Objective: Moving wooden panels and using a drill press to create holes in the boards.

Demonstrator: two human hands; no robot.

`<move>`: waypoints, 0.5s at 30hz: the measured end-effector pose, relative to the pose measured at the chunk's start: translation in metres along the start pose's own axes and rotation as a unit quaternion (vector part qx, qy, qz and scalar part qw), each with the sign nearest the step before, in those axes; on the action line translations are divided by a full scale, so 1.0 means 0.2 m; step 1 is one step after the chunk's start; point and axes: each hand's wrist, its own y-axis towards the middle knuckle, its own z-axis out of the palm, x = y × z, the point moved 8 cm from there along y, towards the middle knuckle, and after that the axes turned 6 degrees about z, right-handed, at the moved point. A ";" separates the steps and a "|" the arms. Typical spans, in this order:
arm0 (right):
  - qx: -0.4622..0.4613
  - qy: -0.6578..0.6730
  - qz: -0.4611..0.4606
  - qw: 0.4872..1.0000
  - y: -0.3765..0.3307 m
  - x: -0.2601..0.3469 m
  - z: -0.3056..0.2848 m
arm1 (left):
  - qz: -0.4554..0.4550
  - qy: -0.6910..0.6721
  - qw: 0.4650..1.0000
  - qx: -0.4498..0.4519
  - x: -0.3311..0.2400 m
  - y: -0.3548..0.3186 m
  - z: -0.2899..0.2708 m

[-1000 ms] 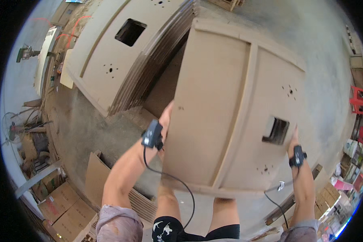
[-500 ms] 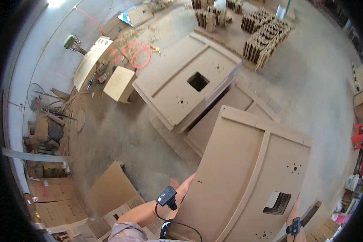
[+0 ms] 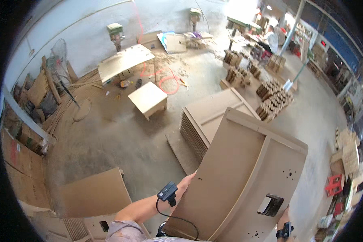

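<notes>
A large brown board with raised strips, a rectangular cutout and groups of small holes is held tilted in front of me. My left hand grips its left edge, the fingers partly hidden behind it. At the right edge, low down, is my right hand, closed on the board with most of its fingers out of sight. Layered dark edges show inside the cutout; whether several boards are held together I cannot tell. Beyond it, a stack of similar brown boards lies low to the floor, partly covered by the held board.
A small pale wooden table stands left of the stack, near an orange hose. Stacked brown pieces sit on the floor behind. A flat brown sheet lies at lower left. A red stool is at right.
My view has turned and lifted, showing more of the far room and a seated person. The held board stays in both hands; the floor stack now sits farther behind it.
</notes>
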 end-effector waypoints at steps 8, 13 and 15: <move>0.106 -0.014 -0.067 0.992 -0.08 0.27 0.75 | 0.165 0.010 0.985 -0.050 -0.31 -0.19 -0.55; 0.181 -0.010 -0.085 0.980 0.05 0.41 1.36 | 0.174 -0.046 0.980 -0.085 -0.43 -0.14 -0.98; 0.210 -0.005 -0.090 0.974 0.15 0.46 1.63 | 0.177 -0.087 0.977 -0.080 -0.55 -0.10 -1.10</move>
